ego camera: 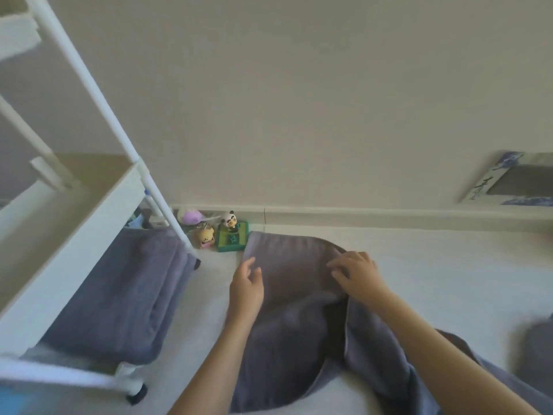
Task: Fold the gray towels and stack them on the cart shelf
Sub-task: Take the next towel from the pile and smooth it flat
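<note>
A soft gray towel (pixel 296 310) of napped cloth lies spread on the pale floor (pixel 419 265), its far edge close to the baseboard and its near part bunched into loose folds that run off the bottom of the view. The left hand (pixel 247 284) rests at the towel's left edge, fingers nearly straight and slightly spread, thumb apart, touching the cloth without gripping it. The right hand (pixel 357 275) sits at the towel's right edge with fingers bent and fingertips pressed down on the fabric, where a folded flap meets the flat part; whether it pinches the cloth cannot be told. To the left stands a white cart (pixel 89 223) of smooth tubes and flat trays, and on its lowest shelf lies a stack of folded gray towels (pixel 119 295), thick and rectangular. Small toy figures (pixel 220 232) sit by the baseboard, just beyond the towel's far left corner.
</note>
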